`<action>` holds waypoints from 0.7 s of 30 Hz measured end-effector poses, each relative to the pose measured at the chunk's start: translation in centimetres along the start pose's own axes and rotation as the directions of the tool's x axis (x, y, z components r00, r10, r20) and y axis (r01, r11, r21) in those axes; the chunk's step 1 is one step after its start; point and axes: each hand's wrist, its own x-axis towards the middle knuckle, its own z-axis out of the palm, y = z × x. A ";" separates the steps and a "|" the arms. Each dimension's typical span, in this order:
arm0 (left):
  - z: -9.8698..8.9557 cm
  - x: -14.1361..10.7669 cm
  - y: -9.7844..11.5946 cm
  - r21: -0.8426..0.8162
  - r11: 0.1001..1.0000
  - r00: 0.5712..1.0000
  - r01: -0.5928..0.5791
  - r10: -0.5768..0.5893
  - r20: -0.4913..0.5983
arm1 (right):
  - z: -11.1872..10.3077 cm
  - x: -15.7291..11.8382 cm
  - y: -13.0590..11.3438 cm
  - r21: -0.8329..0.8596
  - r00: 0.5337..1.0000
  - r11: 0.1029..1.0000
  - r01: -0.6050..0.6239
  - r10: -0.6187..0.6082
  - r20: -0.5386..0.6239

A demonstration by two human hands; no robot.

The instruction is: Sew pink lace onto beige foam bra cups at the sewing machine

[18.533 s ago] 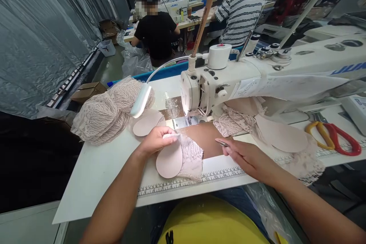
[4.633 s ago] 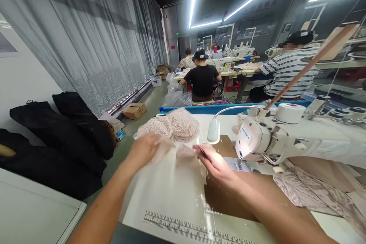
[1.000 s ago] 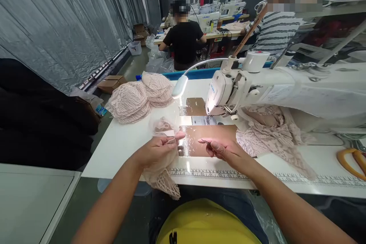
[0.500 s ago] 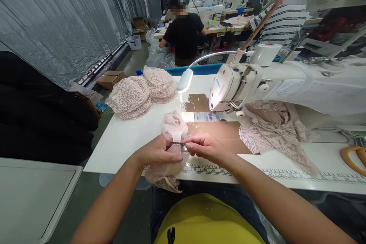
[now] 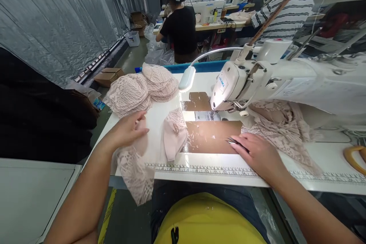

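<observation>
My left hand (image 5: 127, 131) is over the left part of the table, thumb and fingers apart, beside a stack of beige lace pieces (image 5: 128, 93). Under its palm lies a sheer lace piece (image 5: 136, 177) that hangs over the table's front edge. A separate small pink lace piece (image 5: 175, 131) lies flat between my hands. My right hand (image 5: 259, 154) rests on the table to the right, closed around small dark snips (image 5: 238, 144) whose tips point left over the brown board (image 5: 211, 137).
The white sewing machine (image 5: 228, 84) stands at the right, with lace fabric (image 5: 280, 122) under its arm. A lamp (image 5: 187, 79) leans over the table (image 5: 200, 176). Orange scissor handles (image 5: 354, 158) are far right. Two people sit or stand beyond, near other machines.
My hands have moved apart, the left to the left and the right to the right. The lace they held together is now two separate pieces, one lying between them.
</observation>
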 end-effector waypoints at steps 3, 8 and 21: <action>1.8 -1.7 0.7 0.215 0.971 0.993 -0.108 0.117 -0.032 | 0.3 -1.6 2.7 -0.181 0.987 0.982 0.056 -0.082 -0.137; 7.0 -2.2 4.4 0.138 0.887 0.898 -0.440 0.435 0.065 | -0.1 -1.5 -0.9 0.017 0.974 0.988 0.152 -0.147 -0.172; 11.6 -3.5 9.9 -0.567 0.783 0.965 -0.257 0.177 -0.194 | 0.4 1.7 -10.9 0.915 0.879 0.197 -0.351 -0.267 0.395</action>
